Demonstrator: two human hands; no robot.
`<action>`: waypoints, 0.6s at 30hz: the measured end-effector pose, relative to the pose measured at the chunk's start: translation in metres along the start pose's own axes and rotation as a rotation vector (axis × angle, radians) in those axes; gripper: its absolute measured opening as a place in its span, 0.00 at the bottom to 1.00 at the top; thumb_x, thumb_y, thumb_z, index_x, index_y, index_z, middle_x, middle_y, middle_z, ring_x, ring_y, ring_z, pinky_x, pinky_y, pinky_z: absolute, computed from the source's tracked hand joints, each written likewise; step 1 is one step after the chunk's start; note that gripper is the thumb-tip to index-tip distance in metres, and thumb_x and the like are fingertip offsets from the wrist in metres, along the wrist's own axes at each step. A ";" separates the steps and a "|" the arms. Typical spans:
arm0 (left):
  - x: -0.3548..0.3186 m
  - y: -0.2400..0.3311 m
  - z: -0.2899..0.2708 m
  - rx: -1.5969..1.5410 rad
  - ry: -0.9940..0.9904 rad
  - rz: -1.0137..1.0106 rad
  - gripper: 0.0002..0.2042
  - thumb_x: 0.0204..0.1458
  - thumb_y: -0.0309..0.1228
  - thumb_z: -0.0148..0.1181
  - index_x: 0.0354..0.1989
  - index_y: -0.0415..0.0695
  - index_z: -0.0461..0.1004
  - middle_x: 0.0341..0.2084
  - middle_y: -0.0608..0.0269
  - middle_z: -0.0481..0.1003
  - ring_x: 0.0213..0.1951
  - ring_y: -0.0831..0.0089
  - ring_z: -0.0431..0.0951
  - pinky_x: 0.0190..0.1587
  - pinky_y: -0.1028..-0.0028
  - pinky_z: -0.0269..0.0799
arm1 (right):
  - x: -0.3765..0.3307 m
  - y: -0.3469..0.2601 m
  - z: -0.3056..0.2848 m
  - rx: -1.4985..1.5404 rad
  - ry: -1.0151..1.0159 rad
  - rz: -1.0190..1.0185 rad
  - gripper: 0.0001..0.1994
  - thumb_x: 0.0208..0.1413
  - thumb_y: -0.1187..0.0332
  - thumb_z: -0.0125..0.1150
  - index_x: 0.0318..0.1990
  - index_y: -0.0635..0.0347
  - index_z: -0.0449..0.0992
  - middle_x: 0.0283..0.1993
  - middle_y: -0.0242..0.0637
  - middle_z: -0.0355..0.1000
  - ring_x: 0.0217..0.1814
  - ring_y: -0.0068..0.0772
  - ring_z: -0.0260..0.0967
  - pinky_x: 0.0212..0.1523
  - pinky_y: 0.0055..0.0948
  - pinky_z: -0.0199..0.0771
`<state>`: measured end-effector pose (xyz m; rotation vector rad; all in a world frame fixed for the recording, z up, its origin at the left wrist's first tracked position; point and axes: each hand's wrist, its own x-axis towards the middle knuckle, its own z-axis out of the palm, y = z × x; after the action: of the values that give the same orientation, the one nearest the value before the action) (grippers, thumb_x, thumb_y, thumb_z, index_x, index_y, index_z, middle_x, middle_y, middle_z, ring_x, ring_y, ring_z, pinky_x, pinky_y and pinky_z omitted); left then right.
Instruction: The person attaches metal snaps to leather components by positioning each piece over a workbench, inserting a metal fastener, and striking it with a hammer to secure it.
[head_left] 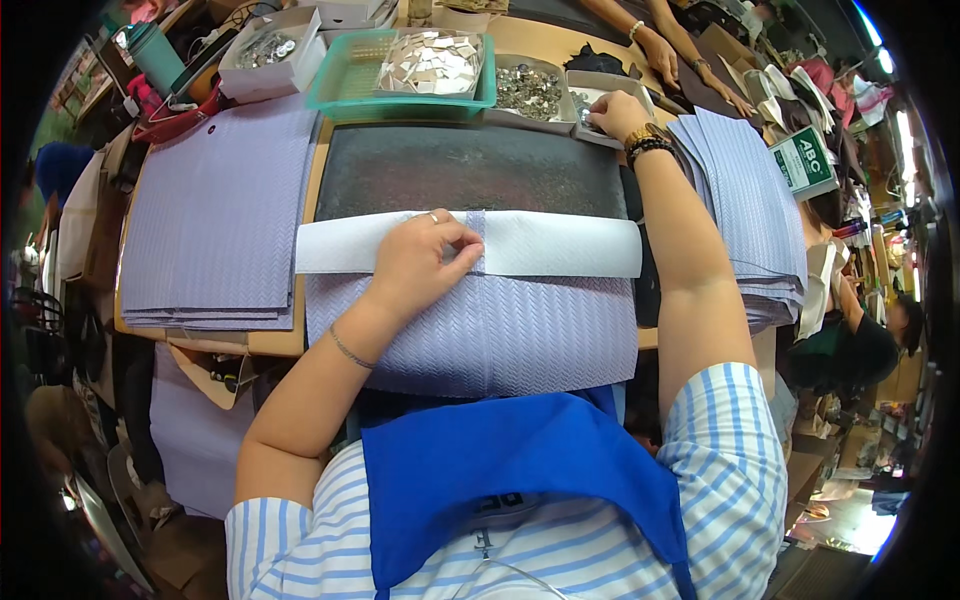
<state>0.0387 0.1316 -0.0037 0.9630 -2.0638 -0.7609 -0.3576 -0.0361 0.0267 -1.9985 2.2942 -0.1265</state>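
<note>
A lilac panel with a woven texture lies in front of me over a dark board. Its far edge is folded toward me, showing a white backing flap with a narrow lilac strip across its middle. My left hand rests on this flap, thumb and forefinger pinched together at the strip; whatever lies between them is too small to see. Farther off, my right hand dips its closed fingers into a small white box of tiny shiny pieces. What those fingertips hold is hidden.
Stacks of lilac panels flank the board, one left and one right. Along the back stand a green tray with a box of white pieces, a box of metal parts and a white box. Another person's hands work beyond.
</note>
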 end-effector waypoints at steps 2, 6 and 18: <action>-0.002 0.001 -0.003 0.000 0.002 0.004 0.04 0.53 0.31 0.72 0.33 0.45 0.85 0.27 0.65 0.77 0.26 0.70 0.76 0.30 0.71 0.71 | -0.003 -0.007 0.000 0.022 -0.001 0.008 0.12 0.54 0.59 0.71 0.45 0.48 0.89 0.46 0.42 0.85 0.51 0.44 0.82 0.56 0.41 0.80; 0.000 0.001 0.002 -0.019 0.007 0.023 0.04 0.53 0.31 0.72 0.33 0.45 0.85 0.26 0.65 0.77 0.26 0.71 0.76 0.30 0.71 0.71 | -0.009 0.021 0.000 0.156 0.084 0.021 0.11 0.54 0.59 0.72 0.44 0.48 0.89 0.43 0.41 0.85 0.48 0.42 0.83 0.53 0.39 0.80; 0.001 -0.001 0.002 -0.047 0.011 -0.011 0.04 0.54 0.31 0.71 0.34 0.45 0.85 0.27 0.64 0.78 0.26 0.71 0.76 0.30 0.71 0.71 | -0.021 0.036 -0.002 0.581 0.149 -0.029 0.13 0.62 0.66 0.70 0.51 0.61 0.85 0.36 0.28 0.81 0.35 0.16 0.73 0.38 0.20 0.72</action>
<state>0.0374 0.1308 -0.0051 0.9513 -2.0237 -0.8053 -0.3902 -0.0109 0.0249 -1.7552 1.9835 -0.8592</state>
